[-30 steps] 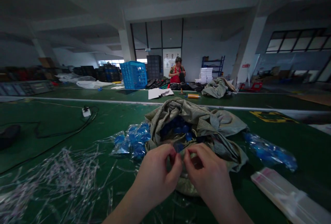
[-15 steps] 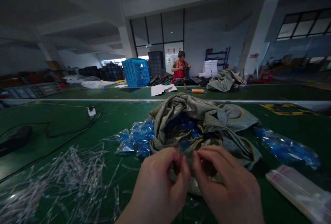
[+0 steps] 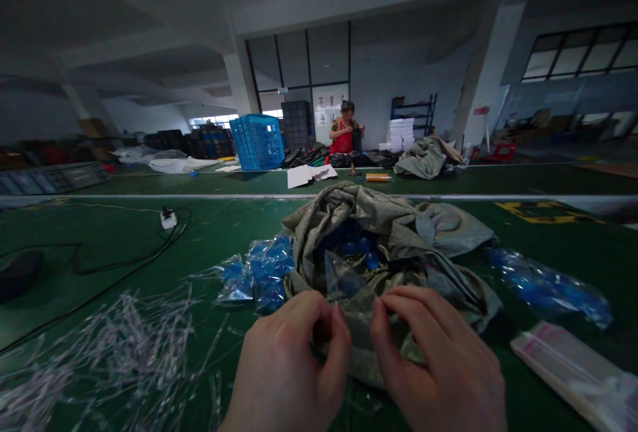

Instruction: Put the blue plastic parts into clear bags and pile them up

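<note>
My left hand is closed in a pinch on a clear plastic bag, whose thin corner stands up above the fingertips. Across a small gap, my right hand also pinches, apparently on the same clear film, which is hard to make out there. Just beyond the hands lies a crumpled grey-green woven sack, its mouth open, with round blue pieces inside. Clear packets of blue pieces lie against the sack's left side.
Clear strips are heaped at left, near a black cable and a white socket. On the right are a long bag of blue pieces and a stack of clear bags. Behind, a co-worker stands near a blue crate.
My hands have moved slightly apart, the left one leftward. The clear bag's corner now shows more plainly above the left fingers. The whole view has shifted a little.
</note>
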`<state>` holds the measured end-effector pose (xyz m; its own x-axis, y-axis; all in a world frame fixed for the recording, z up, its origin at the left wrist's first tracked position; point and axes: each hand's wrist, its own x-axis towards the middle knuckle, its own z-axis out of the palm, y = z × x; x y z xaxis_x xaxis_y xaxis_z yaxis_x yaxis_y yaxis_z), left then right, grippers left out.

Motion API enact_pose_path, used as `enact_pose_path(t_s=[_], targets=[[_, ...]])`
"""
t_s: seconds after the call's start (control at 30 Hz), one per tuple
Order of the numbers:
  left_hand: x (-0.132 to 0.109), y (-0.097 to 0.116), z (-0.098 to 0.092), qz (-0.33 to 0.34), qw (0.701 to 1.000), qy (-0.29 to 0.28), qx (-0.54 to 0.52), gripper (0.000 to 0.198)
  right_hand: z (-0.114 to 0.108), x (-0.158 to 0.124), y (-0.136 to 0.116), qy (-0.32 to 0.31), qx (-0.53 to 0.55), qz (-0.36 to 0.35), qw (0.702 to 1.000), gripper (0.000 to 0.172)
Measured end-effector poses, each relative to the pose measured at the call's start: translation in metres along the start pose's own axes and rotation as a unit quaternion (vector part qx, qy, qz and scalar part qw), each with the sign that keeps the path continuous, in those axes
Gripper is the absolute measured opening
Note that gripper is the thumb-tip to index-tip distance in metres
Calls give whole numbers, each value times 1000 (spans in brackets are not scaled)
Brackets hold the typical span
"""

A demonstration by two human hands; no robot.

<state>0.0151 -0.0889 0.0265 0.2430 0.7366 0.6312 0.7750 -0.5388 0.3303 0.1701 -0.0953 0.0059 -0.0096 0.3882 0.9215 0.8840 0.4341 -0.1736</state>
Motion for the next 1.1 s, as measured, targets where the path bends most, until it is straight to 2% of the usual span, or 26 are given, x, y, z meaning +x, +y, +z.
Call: enact_pose_path(t_s=[0.27, 0.4, 0.5, 0.8, 0.97, 1.1], targets=[[-2, 2, -11, 13, 1000, 2, 6, 29, -8, -2, -3, -29, 5, 15, 999, 7], [-3, -2, -15, -10, 1000, 2, -1, 31, -9, 0, -3, -35, 13, 37, 999, 7], [-3, -6, -12, -41, 999, 3, 4, 30, -4, -1, -2, -43, 18, 48, 998, 7], [5, -4, 1, -75, 995, -60, -32, 31, 7, -6, -3, -77, 49, 81, 993, 13], [3, -2, -1, -65, 995, -61, -45, 30, 3, -3, -4, -74, 48, 73, 993, 14], [-3, 0, -13, -36, 997, -47, -49, 30, -6, -1, -7, -81, 47, 58, 994, 12]])
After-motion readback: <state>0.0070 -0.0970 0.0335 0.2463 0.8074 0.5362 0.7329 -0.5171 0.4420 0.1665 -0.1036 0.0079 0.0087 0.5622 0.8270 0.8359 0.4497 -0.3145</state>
